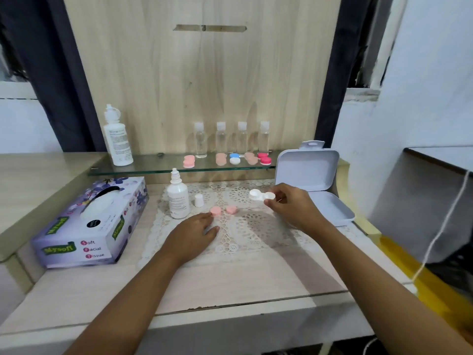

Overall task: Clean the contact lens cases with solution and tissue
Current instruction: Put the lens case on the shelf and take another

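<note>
My right hand pinches the right well of a white two-well lens case and holds it just above the lace mat; both wells are uncapped. Two pink caps lie on the mat, one at the fingertips of my left hand, the other just to its right. My left hand rests flat on the mat with fingers relaxed. A small white solution bottle stands uncapped left of the caps, its white cap beside it. A purple tissue box lies at the left.
A glass shelf behind carries a tall white bottle, several clear bottles and several closed lens cases in pink, blue-white and red. An open white plastic box sits at the right. A white cord hangs at the far right.
</note>
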A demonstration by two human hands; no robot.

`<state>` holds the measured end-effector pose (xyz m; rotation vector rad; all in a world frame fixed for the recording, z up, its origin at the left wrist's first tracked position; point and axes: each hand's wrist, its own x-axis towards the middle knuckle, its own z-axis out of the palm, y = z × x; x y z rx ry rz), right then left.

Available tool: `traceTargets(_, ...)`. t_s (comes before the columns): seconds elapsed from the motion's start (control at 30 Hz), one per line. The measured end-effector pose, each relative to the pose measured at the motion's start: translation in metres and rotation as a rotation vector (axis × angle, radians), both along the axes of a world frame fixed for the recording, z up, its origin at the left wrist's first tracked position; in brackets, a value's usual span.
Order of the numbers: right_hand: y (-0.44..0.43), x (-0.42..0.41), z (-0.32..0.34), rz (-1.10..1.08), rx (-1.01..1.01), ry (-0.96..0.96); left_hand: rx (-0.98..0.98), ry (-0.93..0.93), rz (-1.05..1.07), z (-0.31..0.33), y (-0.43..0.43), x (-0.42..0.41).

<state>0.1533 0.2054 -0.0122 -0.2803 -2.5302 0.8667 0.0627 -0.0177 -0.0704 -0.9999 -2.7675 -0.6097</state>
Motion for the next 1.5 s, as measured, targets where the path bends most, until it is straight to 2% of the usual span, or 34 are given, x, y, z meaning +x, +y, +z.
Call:
traceTargets(0.37, 0.06, 0.018, -0.005, -0.162, 0.335, 0.023, 0.014, -0.01, -0.003, 0.0, 0.001, 0.0)
traceTargets(0.77, 0.055, 0.018, 0.009, 0.07, 1.184, -0.242, 0.036, 0.003, -0.009, -0.001, 0.0, 0.0)
traceTargets(0.83, 0.052, 0.019, 0.008, 0.121, 1.182, -0.211, 0.039, 0.0, -0.008, -0.001, 0.0, -0.001)
traceTargets(0.9, 0.051, 0.019, 0.009, 0.085, 1.17, -0.273, 0.043, -0.006, -0.007, -0.001, 0.0, -0.001)
traceTargets(1.03, 0.051, 0.019, 0.006, 0.07, 1.14, -0.272, 0.046, -0.005, -0.012, -0.002, 0.0, -0.001)
traceTargets(1.13, 0.06, 0.011, -0.001, 0.085, 1.05, -0.088, 0.045, -0.002, -0.016, -0.002, 0.0, -0.001)
traceTargets(1.2, 0.061, 0.005, -0.005, 0.065, 0.909, 0.03, 0.047, 0.002, -0.02, -0.002, 0.0, -0.002)
traceTargets(1.33, 0.037, -0.001, -0.004, 0.104, 0.468, 0.234, 0.054, 0.006, -0.027, -0.001, 0.0, -0.001)
traceTargets(1.5, -0.005, -0.011, -0.01, 0.156, 0.185, 0.266, 0.053, 0.007, -0.024, 0.0, 0.0, -0.001)
